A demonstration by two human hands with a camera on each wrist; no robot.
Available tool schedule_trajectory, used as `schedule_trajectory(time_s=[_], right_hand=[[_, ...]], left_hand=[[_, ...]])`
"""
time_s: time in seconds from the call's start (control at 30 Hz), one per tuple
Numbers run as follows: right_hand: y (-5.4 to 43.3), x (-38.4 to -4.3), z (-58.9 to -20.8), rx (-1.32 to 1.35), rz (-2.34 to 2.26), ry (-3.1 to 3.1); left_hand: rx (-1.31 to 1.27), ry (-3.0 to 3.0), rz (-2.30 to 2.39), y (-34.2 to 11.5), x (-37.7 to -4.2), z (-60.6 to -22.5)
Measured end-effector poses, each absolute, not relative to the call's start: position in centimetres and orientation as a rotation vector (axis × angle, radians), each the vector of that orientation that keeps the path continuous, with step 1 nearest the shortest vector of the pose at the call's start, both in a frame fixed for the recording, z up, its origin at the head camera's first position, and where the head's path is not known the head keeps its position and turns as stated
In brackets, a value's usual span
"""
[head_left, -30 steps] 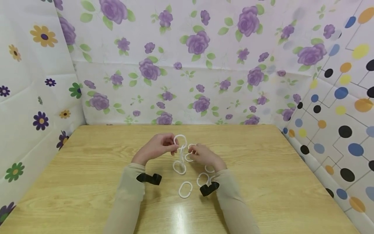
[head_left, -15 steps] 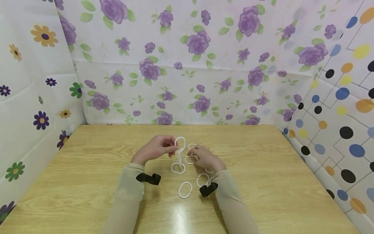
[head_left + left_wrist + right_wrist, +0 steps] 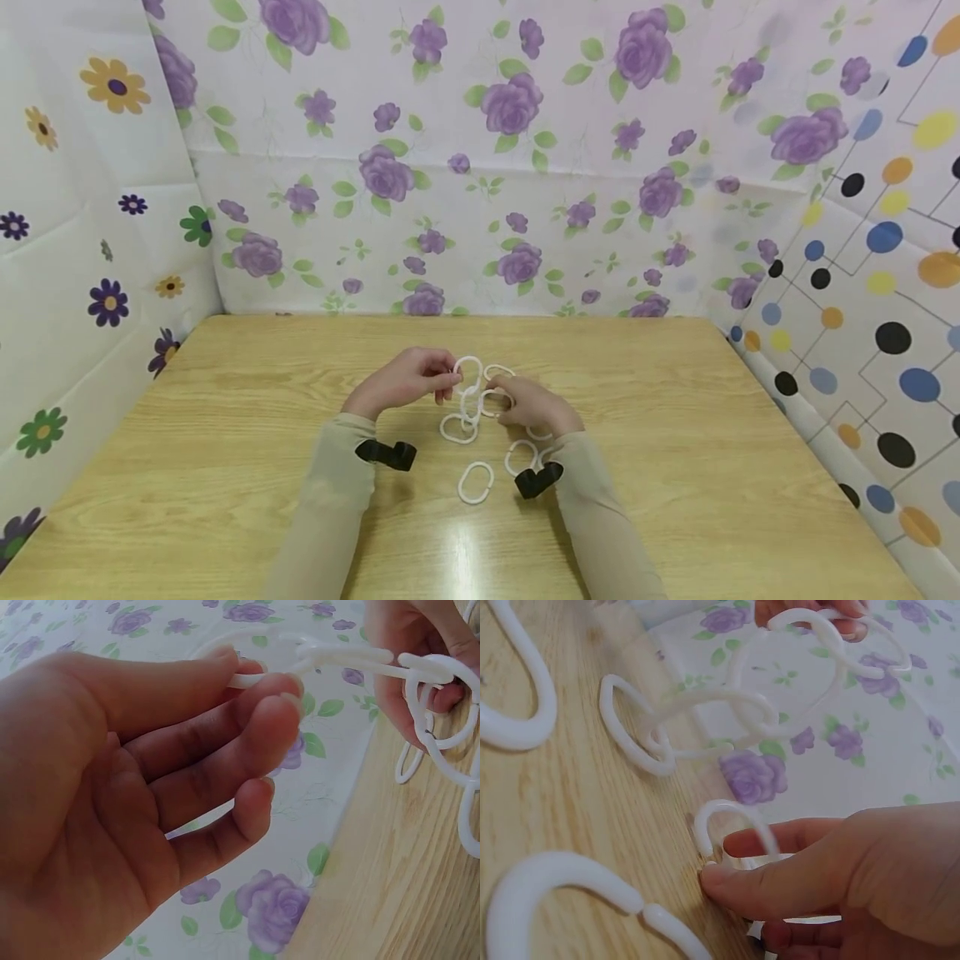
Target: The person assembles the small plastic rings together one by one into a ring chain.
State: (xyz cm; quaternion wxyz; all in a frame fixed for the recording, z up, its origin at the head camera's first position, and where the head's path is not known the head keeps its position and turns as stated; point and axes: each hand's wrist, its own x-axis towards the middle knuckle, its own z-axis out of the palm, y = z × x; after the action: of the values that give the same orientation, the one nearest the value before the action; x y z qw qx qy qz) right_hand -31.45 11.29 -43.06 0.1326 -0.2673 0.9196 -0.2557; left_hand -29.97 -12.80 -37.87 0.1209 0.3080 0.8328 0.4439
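Note:
My left hand (image 3: 405, 382) pinches the top of a chain of white plastic links between thumb and fingertips; the pinched link (image 3: 247, 679) shows under the thumb. The other left fingers are loosely bent. Below it hangs a middle link (image 3: 769, 712), and the lowest link (image 3: 613, 724) reaches down to the tabletop. To the right, my right hand (image 3: 536, 406) pinches a separate white link (image 3: 727, 804) between thumb and forefinger, close beside the chain and low over the table. Part of that link is hidden behind the thumb.
Loose white links lie on the wooden table (image 3: 300, 350): one in front (image 3: 461, 486), one (image 3: 507, 458) by the right wrist, and one (image 3: 498, 367) just behind the right hand. Others are partly covered by the right arm. Patterned cloth walls (image 3: 337, 250) border the table.
The hanging chain has swung and turned, its middle link now showing broader. The link at my right hand has shifted slightly right. My left hand keeps its pinch nearly in place.

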Motion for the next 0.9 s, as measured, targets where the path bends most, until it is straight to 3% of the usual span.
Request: schedule_trajectory(time_s=[0.27,0.53,0.9], right_hand=[[12.2,-31.8,-43.0,-0.733,-0.918,2.616],[12.6,-32.0,-42.1,-0.493,-1.388,2.562],[12.5,-31.9,-41.5,-0.271,-1.585,2.561]], left_hand=[[0.895,2.432,1.261,-12.9,-29.8,-38.1],[0.89,2.469,1.309,-12.3,-30.7,-39.2],[0.846,2.57,1.304,-11.8,-31.4,-40.8]])
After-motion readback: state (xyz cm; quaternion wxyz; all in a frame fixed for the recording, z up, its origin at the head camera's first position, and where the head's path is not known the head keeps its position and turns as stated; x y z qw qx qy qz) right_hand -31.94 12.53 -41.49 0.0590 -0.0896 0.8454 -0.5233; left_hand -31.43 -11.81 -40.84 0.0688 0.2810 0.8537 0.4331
